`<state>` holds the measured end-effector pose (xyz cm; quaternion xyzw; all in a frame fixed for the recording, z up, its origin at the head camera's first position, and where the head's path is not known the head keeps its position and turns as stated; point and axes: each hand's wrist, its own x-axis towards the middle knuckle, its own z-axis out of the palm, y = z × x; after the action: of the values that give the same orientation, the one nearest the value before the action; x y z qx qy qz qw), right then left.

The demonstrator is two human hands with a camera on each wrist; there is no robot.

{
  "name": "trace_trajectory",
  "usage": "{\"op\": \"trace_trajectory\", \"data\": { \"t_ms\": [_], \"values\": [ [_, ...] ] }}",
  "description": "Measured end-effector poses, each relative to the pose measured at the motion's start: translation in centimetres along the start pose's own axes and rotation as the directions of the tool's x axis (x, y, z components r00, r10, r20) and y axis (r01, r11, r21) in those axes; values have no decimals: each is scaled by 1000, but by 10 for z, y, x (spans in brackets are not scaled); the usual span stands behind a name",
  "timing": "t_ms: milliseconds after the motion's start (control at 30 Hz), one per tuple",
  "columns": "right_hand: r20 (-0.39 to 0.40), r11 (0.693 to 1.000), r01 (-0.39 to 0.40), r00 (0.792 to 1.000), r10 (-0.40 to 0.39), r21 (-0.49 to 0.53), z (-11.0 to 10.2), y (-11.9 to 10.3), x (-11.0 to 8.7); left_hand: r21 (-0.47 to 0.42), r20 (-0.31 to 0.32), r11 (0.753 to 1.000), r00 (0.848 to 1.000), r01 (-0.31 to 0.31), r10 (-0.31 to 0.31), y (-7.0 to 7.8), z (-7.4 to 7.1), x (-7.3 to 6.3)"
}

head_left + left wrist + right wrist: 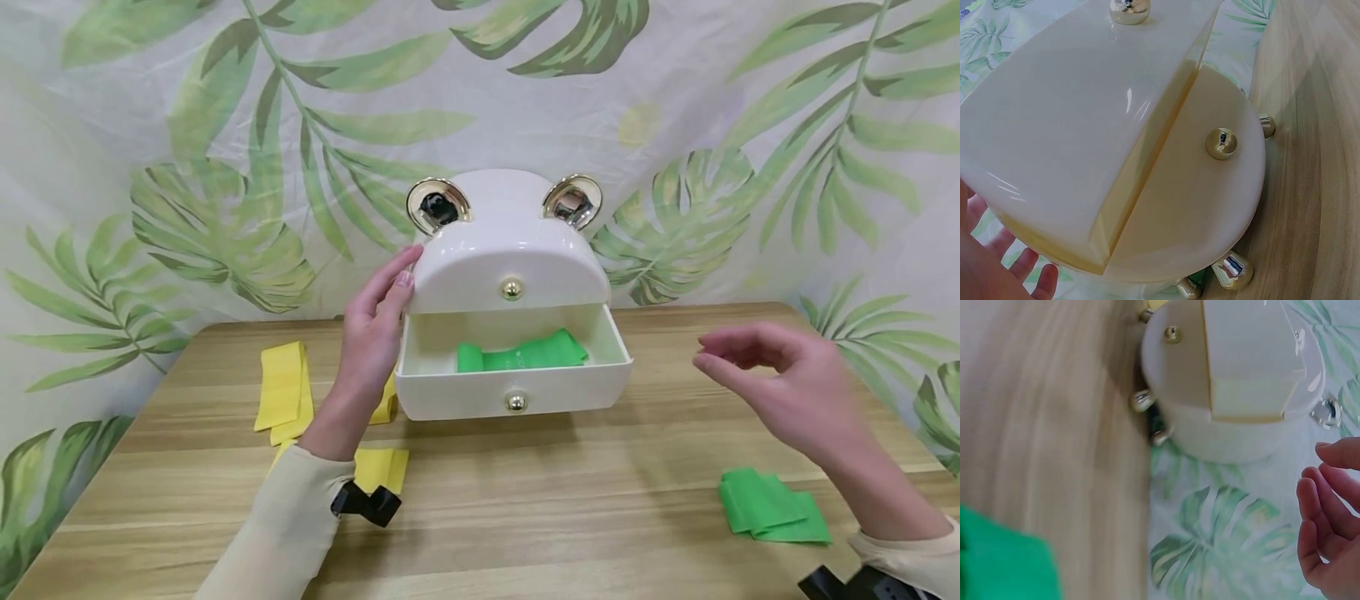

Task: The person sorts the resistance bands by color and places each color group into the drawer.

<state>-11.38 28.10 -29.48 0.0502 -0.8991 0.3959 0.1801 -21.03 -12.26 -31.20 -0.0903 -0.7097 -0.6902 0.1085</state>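
A glossy white frog-shaped drawer box (512,250) with gold-rimmed eyes stands at the table's back. One of its drawers (450,398) is pulled out, and a folded green cloth strip (521,353) lies inside. My left hand (375,321) rests against the box's left side, its fingers fairly straight; in the left wrist view some fingertips (1022,265) show beside it. To the right of the box, my right hand (791,387) hovers above the table, loosely curled with nothing in it. A folded green cloth piece (772,507) lies on the table below that hand.
Folded yellow cloth strips (283,390) lie left of the box, some partly hidden by the left forearm. A closed lower drawer (1191,181) with a gold knob shows under the pulled-out one. Behind the wooden table (570,508) hangs a leaf-patterned cloth (375,83).
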Motion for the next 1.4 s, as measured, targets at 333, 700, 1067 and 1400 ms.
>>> {"op": "trace_trajectory", "data": {
  "t_ms": [333, 700, 1067, 1400],
  "values": [
    [127, 993, -115, 985, 118, -31, -18, 36, -25, 7, 4, 1000, 1000, 8, -8, 1, -1, -1],
    [434, 997, -35, 901, 0, 72, -26, 91, -40, 0, 3, 1000, 1000, 19, -19, 1, -1, 0],
    [687, 983, 32, 711, -150, 181, -30, 130, -32, -6, 1, 1000, 1000, -5, 5, -1, 2, 0],
    [779, 980, 9, 605, -164, 199, -20, 134, -26, 10, -1, 1000, 1000, 4, -4, 1, 0, -1]
  ]
}}
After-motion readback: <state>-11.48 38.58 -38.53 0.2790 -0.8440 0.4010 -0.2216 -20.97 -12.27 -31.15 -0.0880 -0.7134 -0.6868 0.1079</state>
